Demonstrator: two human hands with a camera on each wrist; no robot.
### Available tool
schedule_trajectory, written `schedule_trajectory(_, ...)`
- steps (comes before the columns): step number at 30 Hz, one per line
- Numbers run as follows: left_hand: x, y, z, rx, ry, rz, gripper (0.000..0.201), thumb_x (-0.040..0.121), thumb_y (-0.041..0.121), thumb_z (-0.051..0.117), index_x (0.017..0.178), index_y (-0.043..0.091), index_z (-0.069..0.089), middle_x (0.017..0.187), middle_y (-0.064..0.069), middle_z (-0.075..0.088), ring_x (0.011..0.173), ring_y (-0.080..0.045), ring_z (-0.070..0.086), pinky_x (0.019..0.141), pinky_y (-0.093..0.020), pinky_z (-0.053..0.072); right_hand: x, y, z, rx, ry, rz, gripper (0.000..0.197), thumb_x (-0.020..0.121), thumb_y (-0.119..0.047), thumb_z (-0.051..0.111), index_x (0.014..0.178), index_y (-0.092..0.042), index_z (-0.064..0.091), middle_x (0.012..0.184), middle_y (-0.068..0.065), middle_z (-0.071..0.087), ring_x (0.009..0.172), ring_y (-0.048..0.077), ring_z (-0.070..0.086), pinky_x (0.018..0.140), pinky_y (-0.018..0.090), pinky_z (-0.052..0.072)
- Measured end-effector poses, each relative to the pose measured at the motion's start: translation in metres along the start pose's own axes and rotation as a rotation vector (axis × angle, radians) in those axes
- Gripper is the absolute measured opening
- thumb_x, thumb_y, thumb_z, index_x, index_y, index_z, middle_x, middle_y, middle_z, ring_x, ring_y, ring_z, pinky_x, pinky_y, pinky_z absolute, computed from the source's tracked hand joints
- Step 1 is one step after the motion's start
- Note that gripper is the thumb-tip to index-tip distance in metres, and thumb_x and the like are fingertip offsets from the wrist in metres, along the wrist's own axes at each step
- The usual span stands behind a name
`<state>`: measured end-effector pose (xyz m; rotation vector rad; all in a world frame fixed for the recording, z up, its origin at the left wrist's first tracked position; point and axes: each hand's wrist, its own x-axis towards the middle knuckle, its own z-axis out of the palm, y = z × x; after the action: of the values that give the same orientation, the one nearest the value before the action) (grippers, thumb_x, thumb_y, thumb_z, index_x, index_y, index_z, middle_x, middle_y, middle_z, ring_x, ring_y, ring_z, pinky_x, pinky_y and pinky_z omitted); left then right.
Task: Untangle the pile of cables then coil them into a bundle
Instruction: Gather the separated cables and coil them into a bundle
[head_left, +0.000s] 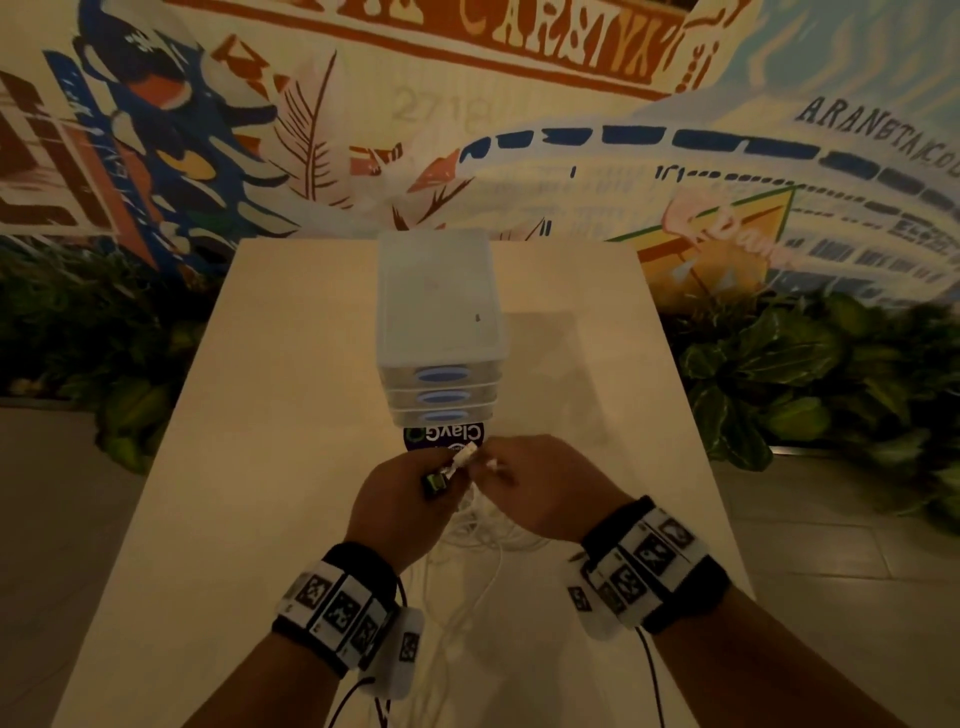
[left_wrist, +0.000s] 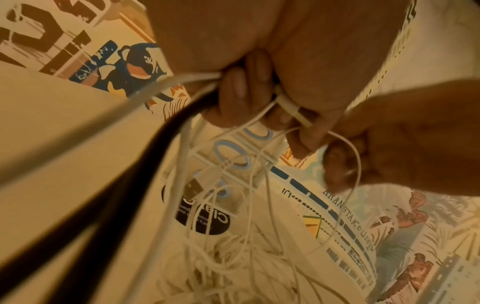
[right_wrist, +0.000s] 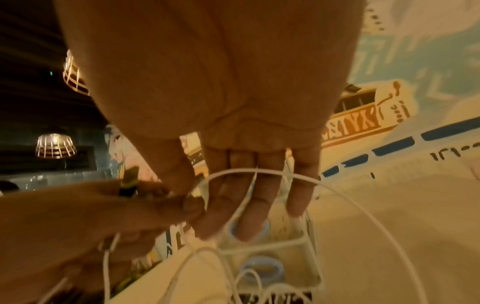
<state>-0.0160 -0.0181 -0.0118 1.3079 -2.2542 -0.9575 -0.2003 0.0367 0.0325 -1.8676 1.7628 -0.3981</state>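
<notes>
Both hands are raised together over the table, just in front of the drawer unit. My left hand (head_left: 410, 486) grips several cables in its curled fingers (left_wrist: 233, 90): white ones and a thick black cable (left_wrist: 109, 185). A white connector (head_left: 464, 457) and a black-and-green plug (head_left: 435, 483) stick out of its grip. My right hand (head_left: 524, 483) pinches a thin white cable (left_wrist: 357, 156) right next to the left fingers. A loop of that cable (right_wrist: 259, 170) crosses its fingers (right_wrist: 249, 201). The tangled white cable pile (head_left: 478, 540) hangs down from both hands onto the table, with a USB plug (left_wrist: 194, 187) dangling in it.
A translucent drawer unit (head_left: 441, 322) with blue handles stands mid-table beyond the hands. A round dark sticker (head_left: 444, 434) lies at its foot. The pale table (head_left: 270, 415) extends left and right. Leafy plants (head_left: 779, 374) and a mural wall lie behind.
</notes>
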Motion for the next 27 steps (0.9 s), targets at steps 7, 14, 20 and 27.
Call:
schedule_trajectory(7, 0.0, -0.014, -0.001, 0.09, -0.025, -0.068, 0.022, 0.098, 0.046, 0.056, 0.105, 0.033, 0.072, 0.084, 0.006, 0.07, 0.074, -0.018, 0.061, 0.059, -0.03, 0.041, -0.003, 0.001, -0.018, 0.172, 0.14, -0.076, 0.027, 0.101, -0.031, 0.054, 0.081, -0.027, 0.071, 0.076, -0.003, 0.065, 0.066, 0.011, 0.056, 0.064, 0.036, 0.046)
schedule_trajectory(14, 0.003, -0.031, 0.006, 0.167, -0.105, -0.087, 0.031, 0.096, 0.054, 0.05, 0.085, 0.027, 0.061, 0.071, 0.003, 0.062, 0.065, -0.016, 0.057, 0.061, -0.039, 0.049, -0.013, 0.004, -0.062, 0.496, 0.34, -0.064, 0.03, 0.102, -0.017, 0.055, 0.081, -0.022, 0.075, 0.086, -0.004, 0.07, 0.078, 0.013, 0.063, 0.073, 0.027, 0.047)
schedule_trajectory(20, -0.005, -0.015, -0.012, -0.143, 0.007, -0.126, 0.019, 0.098, 0.047, 0.057, 0.081, 0.04, 0.06, 0.058, 0.015, 0.058, 0.057, -0.003, 0.054, 0.054, -0.015, 0.032, -0.012, 0.059, -0.051, 0.263, 0.388, 0.141, 0.031, 0.106, -0.024, 0.048, 0.091, -0.034, 0.074, 0.094, -0.008, 0.069, 0.086, 0.006, 0.062, 0.081, 0.032, 0.05)
schedule_trajectory(27, -0.017, 0.009, -0.032, -0.501, 0.021, -0.069, 0.024, 0.097, 0.034, 0.056, 0.089, 0.017, 0.07, 0.056, 0.016, 0.055, 0.054, -0.004, 0.046, 0.055, -0.017, 0.041, -0.027, 0.093, -0.016, 0.218, 0.216, 0.339, 0.034, 0.099, -0.058, 0.046, 0.083, -0.039, 0.07, 0.099, -0.005, 0.065, 0.1, 0.014, 0.063, 0.094, 0.033, 0.046)
